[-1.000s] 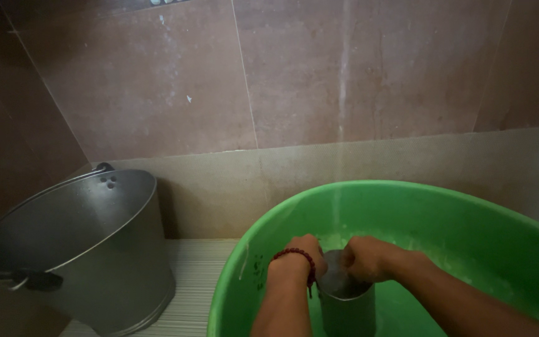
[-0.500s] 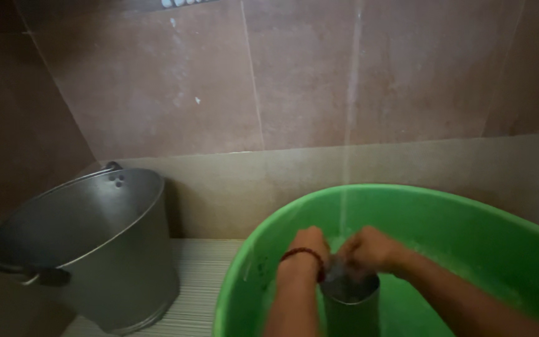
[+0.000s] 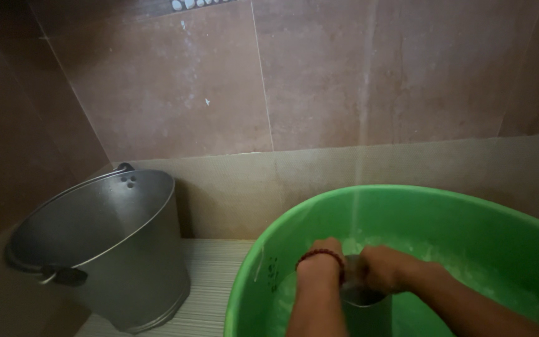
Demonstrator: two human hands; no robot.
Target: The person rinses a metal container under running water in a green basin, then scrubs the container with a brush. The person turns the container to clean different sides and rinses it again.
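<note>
While a thin stream of water [image 3: 358,187] falls from above into the green basin [image 3: 444,206], the left hand [image 3: 324,256] curls closed around the rim of the steel cup [image 3: 364,309] and the right hand [image 3: 382,269] presses into its mouth, holding it upright inside the basin so the runoff stays there, with a metal bucket [image 3: 107,249] standing apart at left.

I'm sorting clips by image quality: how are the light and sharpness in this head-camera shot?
Head view: dim and murky, with dark corners at left; the green basin is the brightest thing; soft sheen on the metal bucket; the left hand and right hand look slightly soft on the metal cup; the thin water stream is faint; wide-angle bending of the wall tile lines.
</note>
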